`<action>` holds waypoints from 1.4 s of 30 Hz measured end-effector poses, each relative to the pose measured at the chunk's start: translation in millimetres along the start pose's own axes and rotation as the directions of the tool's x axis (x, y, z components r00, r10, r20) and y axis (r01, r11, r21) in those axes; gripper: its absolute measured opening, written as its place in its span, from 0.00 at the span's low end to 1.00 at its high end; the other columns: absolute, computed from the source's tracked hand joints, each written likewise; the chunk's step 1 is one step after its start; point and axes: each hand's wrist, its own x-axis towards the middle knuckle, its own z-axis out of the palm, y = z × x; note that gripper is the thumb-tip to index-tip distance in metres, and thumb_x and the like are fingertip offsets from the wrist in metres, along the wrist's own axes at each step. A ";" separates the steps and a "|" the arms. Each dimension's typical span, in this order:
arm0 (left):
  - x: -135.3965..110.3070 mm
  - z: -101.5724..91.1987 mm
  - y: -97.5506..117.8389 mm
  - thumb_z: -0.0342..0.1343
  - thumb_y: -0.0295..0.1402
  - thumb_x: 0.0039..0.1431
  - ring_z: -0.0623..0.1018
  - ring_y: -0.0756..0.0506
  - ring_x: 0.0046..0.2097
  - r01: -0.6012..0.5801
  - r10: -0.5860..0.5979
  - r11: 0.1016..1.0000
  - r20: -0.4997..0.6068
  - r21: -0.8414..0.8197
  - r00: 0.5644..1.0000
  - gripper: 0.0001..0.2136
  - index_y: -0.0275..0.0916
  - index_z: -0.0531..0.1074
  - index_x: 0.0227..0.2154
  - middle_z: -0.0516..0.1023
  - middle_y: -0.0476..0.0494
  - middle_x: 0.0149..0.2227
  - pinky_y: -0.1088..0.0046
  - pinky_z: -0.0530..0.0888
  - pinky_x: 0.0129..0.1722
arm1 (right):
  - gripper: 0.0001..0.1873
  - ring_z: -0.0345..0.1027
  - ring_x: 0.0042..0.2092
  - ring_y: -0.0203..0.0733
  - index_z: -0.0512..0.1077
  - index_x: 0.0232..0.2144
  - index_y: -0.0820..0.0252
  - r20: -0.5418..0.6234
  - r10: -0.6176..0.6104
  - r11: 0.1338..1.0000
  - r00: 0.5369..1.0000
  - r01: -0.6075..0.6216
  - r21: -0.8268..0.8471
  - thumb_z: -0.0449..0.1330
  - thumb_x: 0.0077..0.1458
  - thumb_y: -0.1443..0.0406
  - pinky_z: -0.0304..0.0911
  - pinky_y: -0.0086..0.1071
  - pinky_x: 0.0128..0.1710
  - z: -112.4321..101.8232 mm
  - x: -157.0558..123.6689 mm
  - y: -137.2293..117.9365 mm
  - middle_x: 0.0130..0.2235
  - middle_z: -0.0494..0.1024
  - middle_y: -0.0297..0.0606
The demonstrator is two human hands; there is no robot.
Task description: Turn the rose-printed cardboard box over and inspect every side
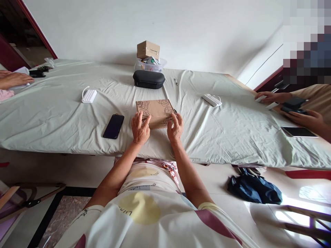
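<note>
Head view, looking down over a long table [64,117] draped in pale green cloth. At the centre lies a flat brown cardboard box [155,109] printed with dark swirls, lid shut, near the table's front edge. The left hand [140,129] rests at the box's 7 o'clock corner, fingers spread over the lid and side. The right hand [175,127] touches the 5 o'clock corner, fingertips curled against the edge. Both hands lie loosely on the box without clasping it; it sits flat on the cloth, unlifted and unopened.

A black phone [113,126] lies at 9 o'clock from the box. A black zipped case [149,79] sits at 12 o'clock, with a clear tub [151,65] and a small carton [148,49] beyond. Other people's hands show at the far left and right edges
</note>
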 end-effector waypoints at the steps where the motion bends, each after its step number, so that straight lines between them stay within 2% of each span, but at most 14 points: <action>1: -0.1 0.4 -0.8 0.57 0.33 0.63 0.54 0.30 0.79 -0.001 0.001 1.000 -0.002 0.003 1.000 0.24 0.47 0.77 0.63 0.63 0.39 0.75 0.40 0.47 0.78 | 0.25 0.71 0.62 0.55 0.72 0.65 0.54 0.010 0.029 0.999 1.000 -0.030 0.041 0.51 0.72 0.57 0.70 0.54 0.63 1.1 -0.7 3.0 0.61 0.74 0.52; 6: 0.4 1.5 -9.9 0.55 0.35 0.65 0.48 0.32 0.80 0.015 -0.016 0.999 -0.007 -0.031 1.000 0.26 0.43 0.73 0.66 0.55 0.41 0.78 0.43 0.50 0.79 | 0.28 0.76 0.49 0.48 0.65 0.68 0.54 0.048 0.155 0.976 0.987 -0.160 0.147 0.53 0.70 0.55 0.76 0.44 0.50 8.0 -5.2 8.5 0.54 0.78 0.48; 9: 1.0 1.8 -15.4 0.56 0.37 0.66 0.47 0.33 0.81 0.045 -0.045 0.997 -0.003 -0.055 0.999 0.29 0.42 0.68 0.69 0.52 0.41 0.79 0.46 0.50 0.79 | 0.25 0.76 0.45 0.47 0.69 0.63 0.55 0.037 0.195 0.968 0.980 -0.199 0.153 0.54 0.69 0.55 0.76 0.42 0.46 12.7 -6.9 10.2 0.49 0.79 0.46; 11: 1.1 2.0 -17.4 0.56 0.37 0.66 0.47 0.33 0.81 0.049 -0.049 0.997 0.006 -0.060 0.999 0.30 0.42 0.65 0.71 0.51 0.40 0.80 0.47 0.50 0.80 | 0.22 0.75 0.44 0.47 0.72 0.58 0.56 0.079 0.221 0.964 0.972 -0.230 0.135 0.55 0.68 0.54 0.75 0.41 0.44 15.1 -7.6 12.2 0.47 0.79 0.46; 15: 1.0 3.1 -19.9 0.57 0.38 0.67 0.46 0.33 0.81 0.029 -0.029 0.998 -0.004 -0.050 1.000 0.31 0.39 0.63 0.71 0.50 0.36 0.80 0.49 0.50 0.80 | 0.21 0.74 0.40 0.48 0.74 0.53 0.58 0.213 0.292 0.945 0.932 -0.315 0.083 0.59 0.64 0.53 0.75 0.43 0.43 16.7 -9.2 14.8 0.41 0.79 0.44; 18: 2.1 4.1 -26.2 0.58 0.38 0.67 0.48 0.33 0.81 0.046 -0.051 0.997 -0.073 -0.056 0.996 0.33 0.37 0.60 0.72 0.50 0.31 0.79 0.52 0.52 0.79 | 0.22 0.74 0.42 0.49 0.74 0.53 0.57 0.262 0.326 0.932 0.908 -0.355 0.072 0.60 0.64 0.51 0.74 0.45 0.47 15.6 -9.6 13.6 0.42 0.78 0.44; 21: 4.7 5.8 -36.6 0.58 0.38 0.67 0.58 0.33 0.78 0.165 -0.180 0.981 -0.157 -0.101 0.971 0.33 0.34 0.58 0.72 0.57 0.25 0.76 0.54 0.60 0.76 | 0.22 0.74 0.42 0.49 0.73 0.53 0.57 0.284 0.353 0.921 0.891 -0.385 0.062 0.60 0.64 0.51 0.73 0.46 0.48 14.6 -9.1 11.3 0.44 0.78 0.44; 24: 6.7 8.7 -44.7 0.57 0.37 0.68 0.72 0.33 0.70 0.267 -0.277 0.959 -0.111 -0.094 0.954 0.27 0.31 0.64 0.66 0.72 0.22 0.67 0.55 0.68 0.72 | 0.21 0.73 0.42 0.48 0.73 0.52 0.55 0.271 0.359 0.917 0.893 -0.392 0.075 0.60 0.64 0.50 0.73 0.45 0.47 14.6 -8.5 9.9 0.44 0.78 0.43; 27: 6.6 11.6 -46.6 0.56 0.37 0.68 0.76 0.32 0.67 0.297 -0.297 0.955 -0.077 -0.013 0.952 0.24 0.30 0.67 0.62 0.76 0.22 0.63 0.53 0.71 0.69 | 0.21 0.73 0.42 0.48 0.73 0.53 0.55 0.275 0.364 0.915 0.890 -0.396 0.071 0.59 0.65 0.50 0.73 0.46 0.48 14.4 -8.6 9.2 0.44 0.78 0.43; 31: 4.8 13.8 -43.1 0.64 0.40 0.63 0.79 0.28 0.64 0.312 -0.309 0.948 -0.057 0.069 0.949 0.31 0.28 0.65 0.64 0.77 0.19 0.61 0.50 0.73 0.66 | 0.27 0.74 0.46 0.52 0.71 0.58 0.55 0.308 0.375 0.920 0.875 -0.392 -0.006 0.61 0.63 0.49 0.72 0.51 0.52 12.9 -10.8 8.9 0.46 0.78 0.45; 34: 3.5 14.0 -38.7 0.70 0.36 0.56 0.76 0.28 0.67 0.300 -0.295 0.951 -0.062 0.074 0.953 0.41 0.28 0.59 0.68 0.72 0.17 0.67 0.51 0.72 0.68 | 0.36 0.73 0.50 0.55 0.67 0.64 0.55 0.332 0.346 0.934 0.878 -0.356 -0.032 0.66 0.58 0.48 0.71 0.54 0.55 12.6 -13.0 9.2 0.51 0.78 0.47; 38: 2.3 10.7 -32.8 0.70 0.32 0.56 0.68 0.31 0.73 0.247 -0.244 0.968 -0.076 0.042 0.967 0.49 0.32 0.48 0.75 0.63 0.21 0.73 0.54 0.68 0.72 | 0.49 0.70 0.56 0.60 0.58 0.72 0.58 0.303 0.299 0.953 0.905 -0.300 -0.044 0.70 0.54 0.50 0.68 0.55 0.59 13.0 -12.3 7.2 0.56 0.76 0.52; 42: 2.4 6.5 -28.8 0.72 0.38 0.57 0.69 0.27 0.72 0.227 -0.217 0.969 -0.105 0.097 0.971 0.52 0.34 0.46 0.76 0.62 0.21 0.73 0.50 0.68 0.70 | 0.54 0.68 0.59 0.61 0.47 0.76 0.59 0.245 0.246 0.969 0.938 -0.242 -0.048 0.68 0.58 0.48 0.66 0.56 0.61 10.2 -8.5 -2.2 0.60 0.73 0.57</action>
